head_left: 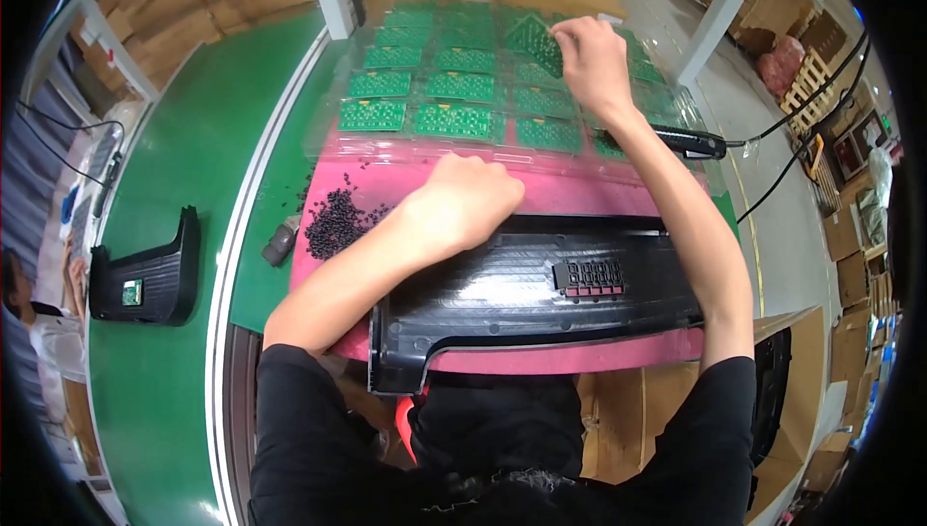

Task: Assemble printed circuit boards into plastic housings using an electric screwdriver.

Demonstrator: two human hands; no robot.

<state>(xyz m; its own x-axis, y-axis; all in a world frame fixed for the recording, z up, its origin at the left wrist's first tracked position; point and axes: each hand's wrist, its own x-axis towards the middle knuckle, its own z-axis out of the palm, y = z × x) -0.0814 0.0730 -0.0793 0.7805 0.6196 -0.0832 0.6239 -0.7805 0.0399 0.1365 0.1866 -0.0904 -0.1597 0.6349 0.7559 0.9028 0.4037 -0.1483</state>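
My right hand [593,65] reaches over the far side of the table, fingers pinched on a green circuit board [532,41], which is tilted up above the others. Below it, several more circuit boards [372,116] lie in rows in a clear plastic tray [410,146]. My left hand [471,200] is closed at the far edge of a black plastic housing [483,299]; what its curled fingers hold, if anything, is hidden. A rectangular cutout with small slots shows in the housing's floor. Left of that hand lies a heap of tiny black parts [338,225].
A black corded tool [688,143] lies at the tray's right, its cable running off right. The pink mat [579,360] is under the housing. On the green surface [159,381] at left sits another black housing [174,280] with a small board. A person [53,333] is at far left.
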